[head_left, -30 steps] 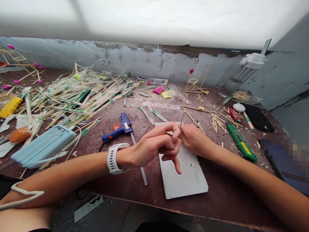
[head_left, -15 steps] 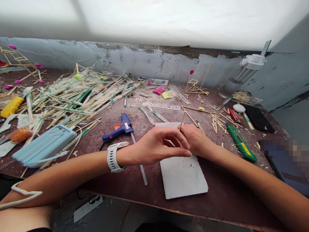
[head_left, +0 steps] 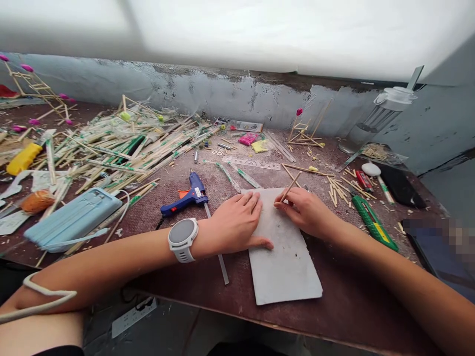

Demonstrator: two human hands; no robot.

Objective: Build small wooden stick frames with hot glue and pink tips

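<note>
A pale grey rectangular board [head_left: 285,272] lies on the dark red-brown table. My left hand [head_left: 241,222] rests flat on the board's left edge, palm down, fingers extended and the thumb pointing across the surface. In my right hand [head_left: 300,207], thumb and fingers pinch a thin wooden stick [head_left: 291,187] that slants up to the right, its lower end close to the board. Left of the hands lies a blue glue gun [head_left: 193,193]; its clear glue stick [head_left: 223,269] passes behind my left wrist.
A green utility knife [head_left: 374,222], cut wooden sticks [head_left: 336,190] and a dark phone [head_left: 401,185] lie at right. A small stick frame [head_left: 304,136] and a clear bottle [head_left: 382,116] stand behind. At left are a stick pile [head_left: 156,143] and a light blue power bank [head_left: 74,217].
My left hand has turned palm down and come to rest on the board. The stick in my right hand now slants right, and both hands are apart. The view has shifted slightly.
</note>
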